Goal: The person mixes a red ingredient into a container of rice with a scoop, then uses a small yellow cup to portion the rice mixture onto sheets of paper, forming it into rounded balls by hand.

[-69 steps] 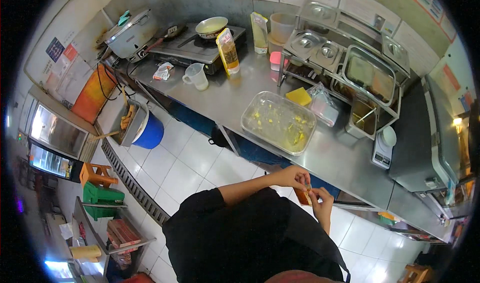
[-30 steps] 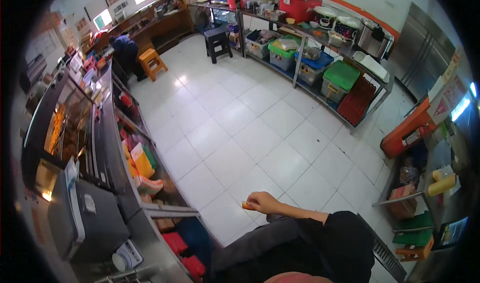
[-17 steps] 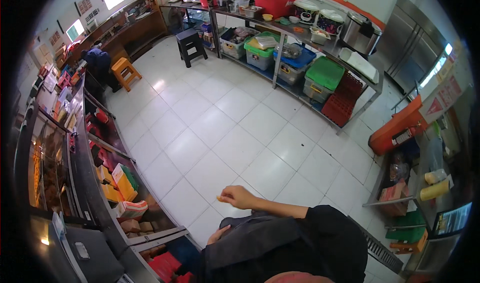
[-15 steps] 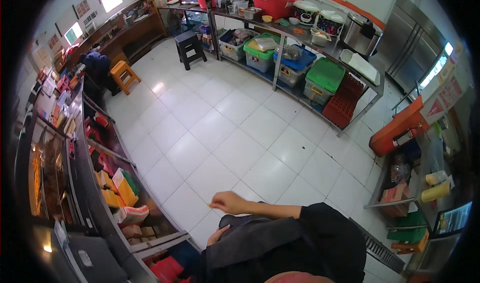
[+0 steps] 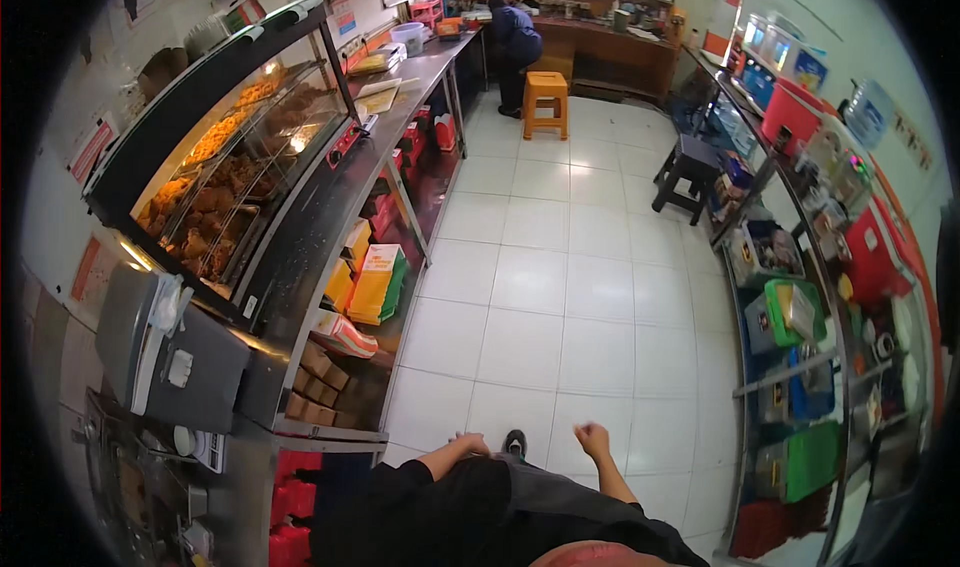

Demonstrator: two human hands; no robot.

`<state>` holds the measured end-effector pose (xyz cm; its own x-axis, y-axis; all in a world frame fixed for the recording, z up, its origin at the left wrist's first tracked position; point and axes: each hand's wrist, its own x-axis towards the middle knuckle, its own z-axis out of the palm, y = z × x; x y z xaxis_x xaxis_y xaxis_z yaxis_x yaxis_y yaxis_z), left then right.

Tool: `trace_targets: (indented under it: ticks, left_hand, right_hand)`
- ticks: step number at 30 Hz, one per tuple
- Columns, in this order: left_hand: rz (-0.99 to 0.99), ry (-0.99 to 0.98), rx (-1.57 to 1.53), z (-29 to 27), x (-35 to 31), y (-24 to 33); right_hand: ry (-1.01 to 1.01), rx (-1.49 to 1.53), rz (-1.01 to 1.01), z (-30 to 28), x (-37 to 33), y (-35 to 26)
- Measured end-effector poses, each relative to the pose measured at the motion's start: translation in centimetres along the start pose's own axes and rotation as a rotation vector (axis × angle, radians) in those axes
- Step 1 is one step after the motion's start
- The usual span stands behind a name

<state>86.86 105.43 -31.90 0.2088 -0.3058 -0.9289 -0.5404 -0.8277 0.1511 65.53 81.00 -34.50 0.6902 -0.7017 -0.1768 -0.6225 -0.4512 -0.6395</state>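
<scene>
My left hand (image 5: 468,445) hangs low in front of my dark clothing, close to the dark grey apron (image 5: 540,502). Its fingers look loosely stretched, with nothing visible in them. To its right, my right hand (image 5: 593,440) is raised over the white tiled floor (image 5: 600,357), bent forward from a bare forearm. Those fingers are curled together, and whatever they might hold is hidden or too small to name. Between the hands a dark shoe (image 5: 515,443) shows on the floor. Neither hand touches a counter or shelf.
A lit glass display case (image 5: 235,157) of fried food stands on the left metal counter (image 5: 420,87). Down the aisle are an orange stool (image 5: 545,105), a black stool (image 5: 688,177) and a person in dark clothes (image 5: 515,52). Lidded bins (image 5: 800,317) fill the right-hand shelving.
My view has swung left, bringing the display case and the aisle's far end into sight. My hands, close together before, are now apart, the right one out to the right.
</scene>
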Motion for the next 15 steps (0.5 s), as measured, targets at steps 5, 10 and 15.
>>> trace_targets:
  ticks: [5, 10, 15]
  left_hand:
    - [0.259, -0.207, -0.369, -6.7, 6.4, 2.2]
    - [0.254, -0.398, -0.722, -16.3, 11.0, 4.0]
    - [0.132, -0.270, -0.899, -29.5, 13.8, 5.4]
  right_hand:
    - [-0.216, -0.453, 0.541, 0.1, -2.4, 18.2]
    - [-0.543, -0.629, 0.350, -0.7, -0.9, 24.7]
    - [-0.282, -0.453, 0.520, -6.2, 15.6, 18.4]
